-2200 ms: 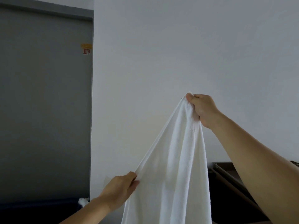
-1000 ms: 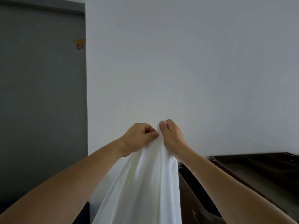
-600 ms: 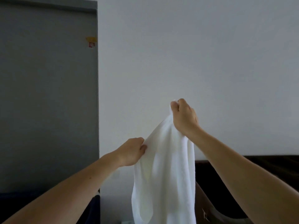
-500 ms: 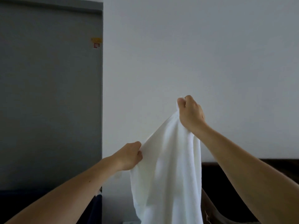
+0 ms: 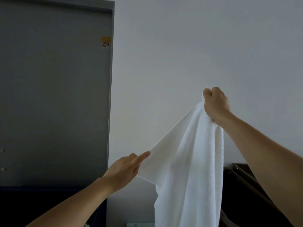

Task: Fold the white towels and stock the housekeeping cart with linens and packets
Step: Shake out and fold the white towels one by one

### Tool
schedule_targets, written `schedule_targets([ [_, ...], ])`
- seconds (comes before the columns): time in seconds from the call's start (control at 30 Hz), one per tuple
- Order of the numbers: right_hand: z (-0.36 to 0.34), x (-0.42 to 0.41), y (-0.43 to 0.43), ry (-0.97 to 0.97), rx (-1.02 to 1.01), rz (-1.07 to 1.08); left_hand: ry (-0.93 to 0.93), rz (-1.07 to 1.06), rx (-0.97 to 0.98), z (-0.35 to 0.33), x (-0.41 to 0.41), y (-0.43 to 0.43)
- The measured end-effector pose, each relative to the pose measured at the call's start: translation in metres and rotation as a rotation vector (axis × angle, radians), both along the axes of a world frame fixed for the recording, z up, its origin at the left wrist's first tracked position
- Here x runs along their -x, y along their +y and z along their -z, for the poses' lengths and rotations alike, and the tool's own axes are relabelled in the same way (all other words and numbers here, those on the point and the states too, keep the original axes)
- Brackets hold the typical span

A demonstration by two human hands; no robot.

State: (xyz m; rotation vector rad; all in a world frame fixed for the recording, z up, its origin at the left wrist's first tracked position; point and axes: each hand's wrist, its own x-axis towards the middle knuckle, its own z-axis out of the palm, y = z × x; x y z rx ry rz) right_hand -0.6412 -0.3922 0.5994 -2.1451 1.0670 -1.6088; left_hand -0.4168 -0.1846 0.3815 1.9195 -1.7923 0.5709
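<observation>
A white towel [image 5: 188,164] hangs in front of me, held up in the air. My right hand [image 5: 215,104] is raised high and grips the towel's top corner in a fist. My left hand [image 5: 124,169] is lower and to the left, pinching the towel's left edge, with its index finger stretched along the cloth. The cloth runs taut between the two hands and drapes down out of the frame. The dark housekeeping cart [image 5: 242,185] shows at the lower right, partly hidden behind the towel and my right forearm.
A grey door [image 5: 54,95] with a small yellow and red sticker [image 5: 105,41] fills the left side. A plain white wall [image 5: 188,46] is straight ahead. A dark blue surface [image 5: 41,202] lies low at the left.
The hands met at the towel's top a second ago, then parted. My right hand has risen and moved right; my left hand has slid down the edge and its index finger has straightened.
</observation>
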Motion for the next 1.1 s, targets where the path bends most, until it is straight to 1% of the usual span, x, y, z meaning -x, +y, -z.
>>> schedule_targets([
  [0.13,0.008,0.002,-0.006,0.003,-0.028,0.009,0.032,-0.007,-0.028,0.001,-0.006,-0.005],
  [0.3,0.009,0.002,-0.006,-0.028,-0.027,-0.006,0.209,-0.037,-0.036,0.01,-0.002,-0.01],
  [0.47,0.002,0.0,0.002,-0.051,0.012,-0.045,0.179,-0.015,-0.068,0.03,0.008,-0.015],
  [0.57,0.0,0.0,0.007,-0.061,0.007,-0.072,0.076,0.044,0.008,0.039,0.019,-0.017],
  [0.7,0.0,0.001,0.008,-0.062,-0.008,-0.074,-0.216,0.196,0.172,0.046,0.04,-0.025],
  [0.73,0.0,0.001,0.008,-0.064,-0.005,-0.075,-0.278,0.186,0.184,0.047,0.044,-0.027],
  [0.77,0.0,0.002,0.008,-0.065,-0.003,-0.074,-0.296,0.16,0.192,0.049,0.046,-0.029],
  [0.8,0.0,0.003,0.008,-0.069,-0.003,-0.074,-0.258,0.133,0.204,0.05,0.047,-0.029],
  [0.9,0.0,0.006,0.006,-0.077,-0.001,-0.073,0.095,0.075,0.213,0.053,0.043,-0.029],
  [0.93,-0.001,0.007,0.006,-0.079,0.001,-0.072,0.166,0.065,0.213,0.056,0.04,-0.03],
  [1.03,-0.001,0.01,0.003,-0.093,-0.007,-0.073,0.243,0.022,0.18,0.062,0.029,-0.03],
  [1.1,0.0,0.011,0.001,-0.095,-0.014,-0.072,0.291,-0.003,0.109,0.063,0.023,-0.029],
])
